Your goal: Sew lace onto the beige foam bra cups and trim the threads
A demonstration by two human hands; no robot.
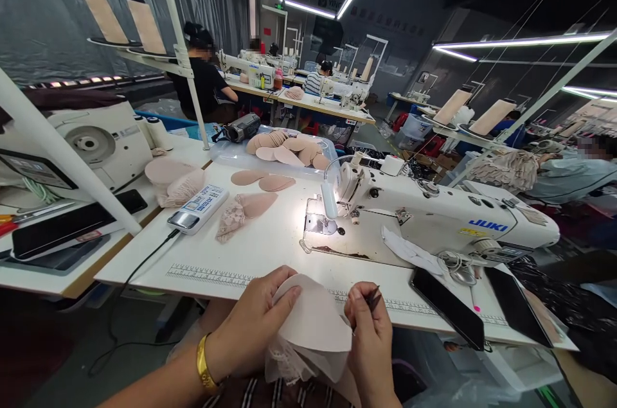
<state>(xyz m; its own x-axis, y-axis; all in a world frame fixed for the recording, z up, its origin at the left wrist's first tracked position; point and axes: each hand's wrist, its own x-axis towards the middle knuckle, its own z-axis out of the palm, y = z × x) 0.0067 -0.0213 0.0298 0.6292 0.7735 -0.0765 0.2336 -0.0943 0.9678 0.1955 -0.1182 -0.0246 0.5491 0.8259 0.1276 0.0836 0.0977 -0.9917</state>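
My left hand (263, 311), with a gold bangle at the wrist, is closed on the upper left edge of a pale beige bra cup (315, 315), thumb on its smooth face. Lace trim (289, 360) and sheer fabric hang below the cup, over my lap. At the cup's right edge is my right hand (369, 331), its fingers curled around a small dark pointed tool (374, 297), most of which is hidden in the grip. Whether these fingers also pinch the cup's edge or a thread is too small to tell.
A JUKI sewing machine (434, 209) with its lamp lit stands ahead right. Phones (448, 305) lie at the front right. Left of the needle are a lace piece (243, 212), beige cups (277, 183) and a white device (198, 209). Behind sits a plastic tray (226, 154) of cups.
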